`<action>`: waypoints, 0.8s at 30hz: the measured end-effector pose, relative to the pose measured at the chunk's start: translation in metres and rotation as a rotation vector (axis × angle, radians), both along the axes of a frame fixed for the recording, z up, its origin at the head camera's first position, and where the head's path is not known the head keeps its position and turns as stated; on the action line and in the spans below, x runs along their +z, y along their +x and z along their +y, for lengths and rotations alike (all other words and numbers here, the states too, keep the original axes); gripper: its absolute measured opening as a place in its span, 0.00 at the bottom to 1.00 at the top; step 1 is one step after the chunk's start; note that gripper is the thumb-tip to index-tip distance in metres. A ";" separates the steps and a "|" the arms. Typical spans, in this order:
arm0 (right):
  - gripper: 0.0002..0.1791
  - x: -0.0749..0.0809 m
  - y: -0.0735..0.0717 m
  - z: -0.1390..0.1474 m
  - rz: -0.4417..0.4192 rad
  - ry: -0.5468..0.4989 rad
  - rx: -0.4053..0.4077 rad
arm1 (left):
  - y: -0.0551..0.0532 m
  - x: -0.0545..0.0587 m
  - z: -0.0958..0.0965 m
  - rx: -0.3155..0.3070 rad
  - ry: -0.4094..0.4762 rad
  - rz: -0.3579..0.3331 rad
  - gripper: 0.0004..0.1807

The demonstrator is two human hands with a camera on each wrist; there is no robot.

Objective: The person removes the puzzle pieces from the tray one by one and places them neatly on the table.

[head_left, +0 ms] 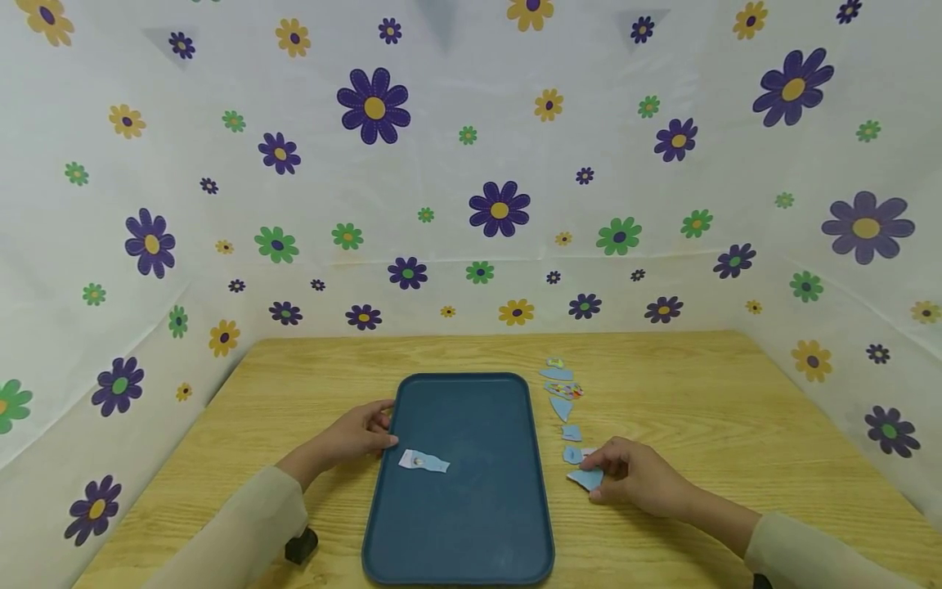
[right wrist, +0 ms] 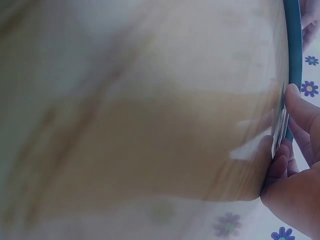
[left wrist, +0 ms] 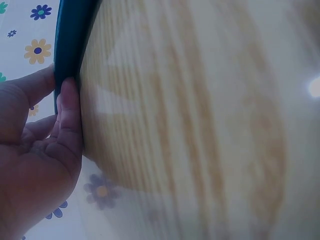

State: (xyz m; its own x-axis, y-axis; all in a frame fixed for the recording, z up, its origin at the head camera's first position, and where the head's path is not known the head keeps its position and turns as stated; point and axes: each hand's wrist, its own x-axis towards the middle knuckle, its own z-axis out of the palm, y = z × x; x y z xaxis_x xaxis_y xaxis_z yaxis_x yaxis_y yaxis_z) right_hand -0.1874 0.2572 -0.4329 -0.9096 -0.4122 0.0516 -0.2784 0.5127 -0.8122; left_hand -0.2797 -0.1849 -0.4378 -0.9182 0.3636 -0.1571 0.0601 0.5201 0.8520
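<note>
My left hand (head_left: 361, 432) grips the left rim of a dark blue tray (head_left: 471, 532), thumb and fingers at the rim in the left wrist view too. On the tray lies one light blue piece (head_left: 434, 464) of a cut-up picture, with a whitish left end. Right of the tray, my right hand (head_left: 636, 481) pinches a light blue picture piece (head_left: 585, 478) between thumb and fingers, low over the table. Just behind it are another light blue piece (head_left: 571, 455) and a whitish piece partly hidden by the fingers. The right wrist view shows the right hand (right wrist: 300, 135) beside the tray edge.
More picture pieces run in a column along the tray's right side: a small blue one (head_left: 571, 433), a triangular one (head_left: 562, 408), a colourful one (head_left: 565, 390) and others behind. The wooden table (head_left: 662, 376) meets a flower-patterned cloth (head_left: 441, 204) at the back and sides.
</note>
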 end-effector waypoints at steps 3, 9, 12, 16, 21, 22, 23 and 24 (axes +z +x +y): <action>0.17 0.001 0.000 0.000 0.008 0.008 -0.005 | 0.000 0.001 0.000 -0.005 0.001 0.000 0.37; 0.17 -0.002 -0.001 0.001 0.018 0.012 -0.011 | 0.001 0.001 -0.001 -0.020 0.020 -0.008 0.38; 0.16 -0.004 -0.002 0.001 0.028 0.018 -0.009 | 0.000 0.000 -0.001 -0.022 0.017 -0.007 0.38; 0.16 -0.005 -0.003 0.001 0.039 0.027 -0.010 | 0.000 0.000 -0.001 -0.022 0.015 -0.004 0.37; 0.17 -0.004 -0.002 0.001 0.038 0.043 -0.016 | -0.001 -0.001 -0.001 -0.018 0.013 -0.005 0.37; 0.17 -0.004 -0.002 0.001 0.035 0.043 -0.016 | -0.002 -0.001 -0.001 -0.016 0.012 -0.005 0.37; 0.17 -0.003 -0.001 0.001 0.032 0.042 -0.016 | -0.002 -0.001 -0.001 -0.015 0.009 -0.005 0.37; 0.18 -0.002 -0.001 0.000 0.029 0.041 -0.016 | -0.002 -0.001 -0.001 -0.014 0.007 -0.005 0.37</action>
State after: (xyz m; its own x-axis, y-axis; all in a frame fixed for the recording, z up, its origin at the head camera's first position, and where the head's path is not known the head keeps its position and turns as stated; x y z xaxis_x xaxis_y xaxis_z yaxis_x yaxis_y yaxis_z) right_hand -0.1883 0.2576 -0.4350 -0.9145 -0.3998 0.0614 -0.2929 0.5500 -0.7821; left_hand -0.2816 -0.1858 -0.4390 -0.9123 0.3775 -0.1589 0.0632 0.5130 0.8560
